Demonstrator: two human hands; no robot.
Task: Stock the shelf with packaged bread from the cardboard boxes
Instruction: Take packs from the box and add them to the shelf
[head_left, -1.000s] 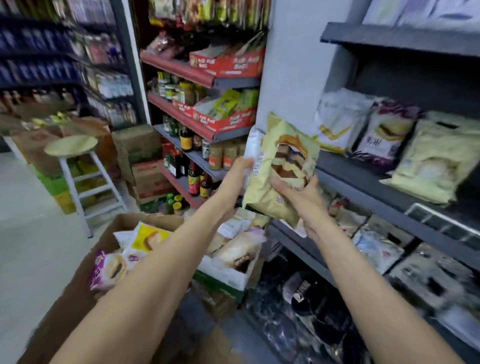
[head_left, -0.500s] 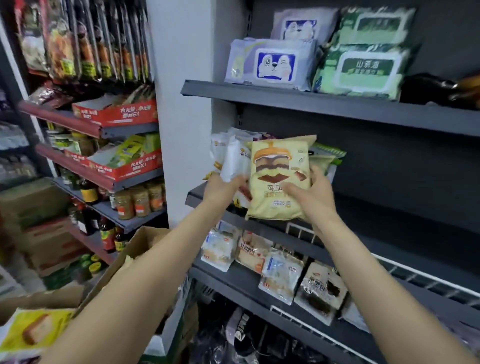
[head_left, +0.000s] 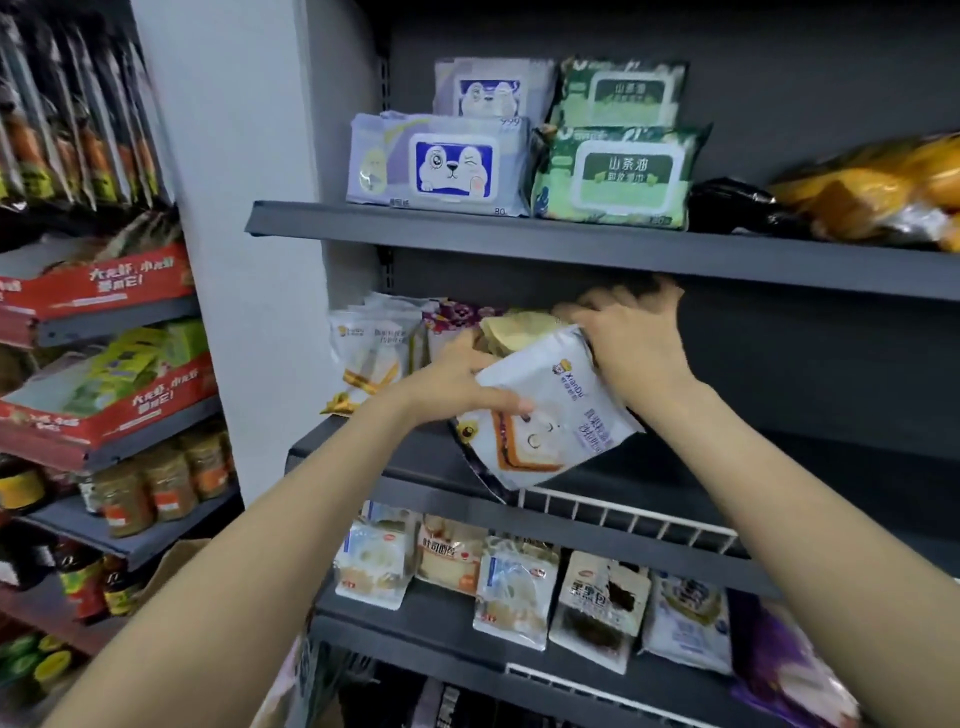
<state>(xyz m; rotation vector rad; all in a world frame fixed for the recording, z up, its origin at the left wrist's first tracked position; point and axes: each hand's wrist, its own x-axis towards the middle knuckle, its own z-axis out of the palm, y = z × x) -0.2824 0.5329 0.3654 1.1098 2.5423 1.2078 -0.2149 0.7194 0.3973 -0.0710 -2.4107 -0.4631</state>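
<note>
Here my left hand (head_left: 457, 384) pinched the soft white plastic bread packet (head_left: 550, 415) at its left edge, tilted over the grey metal shelf (head_left: 727, 462). My right hand (head_left: 628, 348), fingers spread, pressed its far top corner. It seemed light and crushable, so I held only the edges.

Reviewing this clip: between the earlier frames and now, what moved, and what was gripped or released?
Both hands carried the packs up to the middle shelf. The yellow pack now lies back among the stock, touched by the right hand; the left hand grips the white bread pack, tilted at the shelf edge. Shelved goods unchanged.
</note>
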